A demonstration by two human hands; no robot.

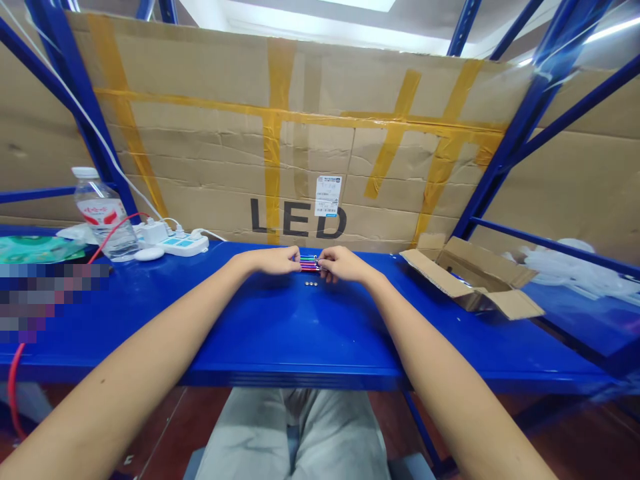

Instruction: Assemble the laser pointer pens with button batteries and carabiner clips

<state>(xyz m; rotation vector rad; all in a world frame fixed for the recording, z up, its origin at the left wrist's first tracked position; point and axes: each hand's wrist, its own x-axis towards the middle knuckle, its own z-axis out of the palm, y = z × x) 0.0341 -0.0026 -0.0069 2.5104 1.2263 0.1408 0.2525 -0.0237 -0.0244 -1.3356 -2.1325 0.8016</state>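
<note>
Several slim, shiny coloured tubes, in green, blue, purple and red, lie side by side between my hands near the back of the blue table. My left hand has its fingers closed at the left ends of these tubes. At their right ends, my right hand is pinched closed; a small silvery piece shows at its fingertips, too small to name. Just in front of the tubes sits a short row of three small, round silvery pieces, touching neither hand.
An open cardboard box stands at the right, flaps spread. On the left are a water bottle, a white power strip, a red cable and a green packet. Behind the blue table rises a large taped cardboard panel.
</note>
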